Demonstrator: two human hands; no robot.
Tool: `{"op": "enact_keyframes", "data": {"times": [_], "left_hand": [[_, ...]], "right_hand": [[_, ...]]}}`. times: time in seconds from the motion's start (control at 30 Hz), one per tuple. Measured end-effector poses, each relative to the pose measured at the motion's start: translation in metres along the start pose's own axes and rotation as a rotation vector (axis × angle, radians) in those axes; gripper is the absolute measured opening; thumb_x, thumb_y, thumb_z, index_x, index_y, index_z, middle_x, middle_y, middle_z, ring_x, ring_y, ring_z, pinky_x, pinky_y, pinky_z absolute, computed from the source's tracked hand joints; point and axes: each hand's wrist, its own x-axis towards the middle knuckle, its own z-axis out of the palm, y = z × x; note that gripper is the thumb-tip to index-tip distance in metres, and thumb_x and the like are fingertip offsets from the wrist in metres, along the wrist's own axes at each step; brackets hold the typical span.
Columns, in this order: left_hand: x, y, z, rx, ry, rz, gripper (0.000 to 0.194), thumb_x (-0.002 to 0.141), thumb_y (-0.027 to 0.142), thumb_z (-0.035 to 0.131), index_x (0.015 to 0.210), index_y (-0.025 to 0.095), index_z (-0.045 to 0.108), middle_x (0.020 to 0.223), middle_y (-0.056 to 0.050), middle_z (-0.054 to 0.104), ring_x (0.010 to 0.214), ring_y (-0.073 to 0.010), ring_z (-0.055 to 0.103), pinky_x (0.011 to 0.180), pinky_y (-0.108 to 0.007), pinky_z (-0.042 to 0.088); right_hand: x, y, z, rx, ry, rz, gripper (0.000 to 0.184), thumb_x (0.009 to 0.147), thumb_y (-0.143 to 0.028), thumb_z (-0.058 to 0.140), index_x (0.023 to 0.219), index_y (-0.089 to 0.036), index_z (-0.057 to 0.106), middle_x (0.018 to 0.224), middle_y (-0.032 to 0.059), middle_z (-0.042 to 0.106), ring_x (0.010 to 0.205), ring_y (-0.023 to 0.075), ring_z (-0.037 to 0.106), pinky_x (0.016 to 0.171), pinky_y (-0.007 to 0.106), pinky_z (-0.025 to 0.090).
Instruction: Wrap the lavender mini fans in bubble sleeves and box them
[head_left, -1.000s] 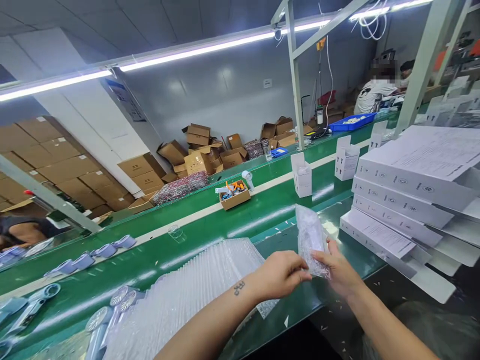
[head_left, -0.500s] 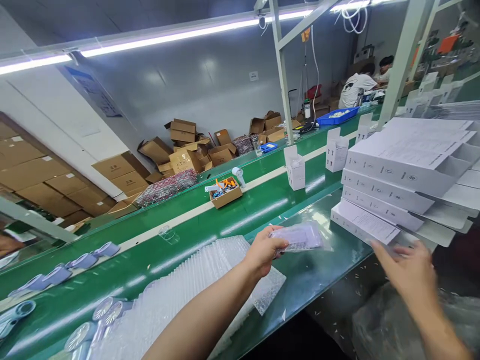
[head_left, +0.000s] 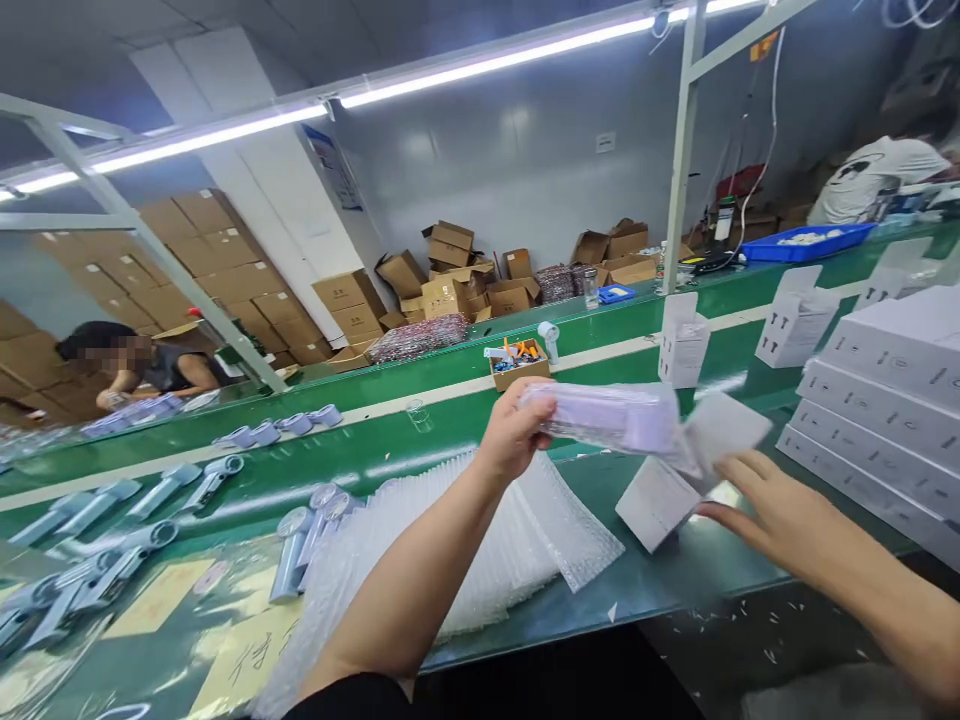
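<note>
My left hand [head_left: 510, 432] grips one end of a lilac device in a clear bubble bag [head_left: 611, 415], held level above the table. In my right hand [head_left: 776, 510] is a small white carton [head_left: 654, 505], tilted and blurred, with its flap up. The far end of the bagged device touches or overlaps the carton's open end; I cannot tell whether it is inside. Below my left hand a fanned stack of bubble bags [head_left: 465, 540] lies on the table. More flat white cartons [head_left: 877, 400] are piled beyond my right hand.
Lilac and blue handheld devices [head_left: 165, 490] lie at the left. A cardboard box of small parts [head_left: 519, 365] and upright white cartons [head_left: 684, 345] stand along the green conveyor [head_left: 420, 455]. Another person [head_left: 142, 365] sits across at the far left. A metal post [head_left: 681, 160] rises behind.
My right hand has taken a white carton from the pile and brought it left to the bagged device. My left hand still holds the device. The view has turned left.
</note>
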Motion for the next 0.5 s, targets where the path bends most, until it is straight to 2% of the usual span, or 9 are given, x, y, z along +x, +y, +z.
{"op": "enact_keyframes", "data": {"times": [0.07, 0.13, 0.23, 0.3, 0.4, 0.5], "left_hand": [[-0.001, 0.002, 0.007, 0.097, -0.065, 0.073, 0.039, 0.067, 0.039, 0.068, 0.097, 0.018, 0.054, 0.072, 0.002, 0.053, 0.052, -0.0076, 0.045, 0.045, -0.018, 0.032], [-0.002, 0.001, 0.009, 0.304, -0.107, 0.129, 0.031, 0.068, 0.031, 0.068, 0.095, 0.019, 0.058, 0.074, 0.001, 0.056, 0.058, -0.009, 0.047, 0.053, -0.02, 0.036], [-0.004, 0.004, 0.005, 0.643, -0.1, 0.177, 0.022, 0.069, 0.02, 0.066, 0.091, 0.02, 0.063, 0.078, -0.001, 0.06, 0.068, -0.0132, 0.051, 0.063, -0.022, 0.038], [-0.003, 0.012, 0.009, 0.783, -0.134, 0.219, 0.021, 0.068, 0.014, 0.064, 0.087, 0.021, 0.064, 0.083, -0.003, 0.062, 0.077, -0.0176, 0.054, 0.07, -0.026, 0.039], [0.007, 0.028, 0.038, 0.875, -0.243, 0.295, 0.021, 0.059, 0.006, 0.067, 0.074, 0.021, 0.062, 0.079, -0.005, 0.061, 0.085, -0.0228, 0.054, 0.077, -0.029, 0.04], [0.032, 0.034, 0.074, 0.954, -0.284, 0.312, 0.026, 0.052, 0.002, 0.069, 0.051, 0.02, 0.05, 0.055, -0.002, 0.051, 0.073, -0.022, 0.055, 0.07, -0.029, 0.04]], "right_hand": [[0.029, -0.009, 0.008, -0.046, -0.02, -0.157, 0.054, 0.074, -0.057, 0.056, 0.118, -0.025, 0.05, 0.117, 0.0119, 0.052, 0.095, 0.0312, 0.058, 0.075, 0.043, 0.051], [0.042, -0.009, 0.024, -0.041, 0.055, -0.197, 0.067, 0.072, -0.057, 0.058, 0.126, -0.021, 0.042, 0.122, 0.0145, 0.046, 0.108, 0.0335, 0.051, 0.085, 0.045, 0.047], [0.043, 0.0, 0.046, -0.005, 0.192, -0.148, 0.057, 0.071, -0.057, 0.059, 0.112, -0.019, 0.048, 0.118, 0.0152, 0.044, 0.112, 0.035, 0.047, 0.086, 0.048, 0.046], [0.039, 0.003, 0.054, 0.015, 0.25, -0.171, 0.048, 0.07, -0.056, 0.06, 0.101, -0.02, 0.05, 0.114, 0.0149, 0.043, 0.116, 0.0363, 0.042, 0.087, 0.049, 0.045], [0.037, 0.001, 0.057, 0.03, 0.271, -0.265, 0.042, 0.07, -0.051, 0.061, 0.097, -0.021, 0.049, 0.107, 0.0136, 0.044, 0.121, 0.0373, 0.036, 0.092, 0.053, 0.041], [0.038, -0.003, 0.056, 0.087, 0.27, -0.274, 0.043, 0.069, -0.048, 0.064, 0.099, -0.022, 0.047, 0.107, 0.0125, 0.043, 0.123, 0.0375, 0.033, 0.093, 0.055, 0.041]]}}
